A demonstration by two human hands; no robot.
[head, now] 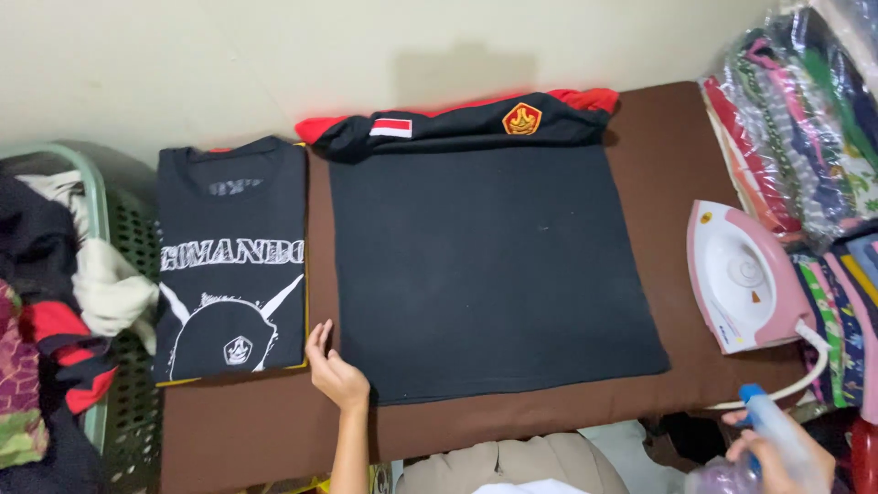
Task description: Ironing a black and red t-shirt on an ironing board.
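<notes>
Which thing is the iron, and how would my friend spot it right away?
Start at the brown padded ironing surface that fills the middle. Go to its right end, past the spread-out black shirt, just before the stack of plastic-wrapped folded clothes. There lies the iron, the only pink and white, pointed hard thing among all the cloth, with a white cord trailing off.

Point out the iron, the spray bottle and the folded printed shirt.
iron (743, 279), head view, middle of its pink-and-white body.
spray bottle (766, 423), head view, clear neck below the blue top.
folded printed shirt (230, 210), head view, upper chest.
</notes>
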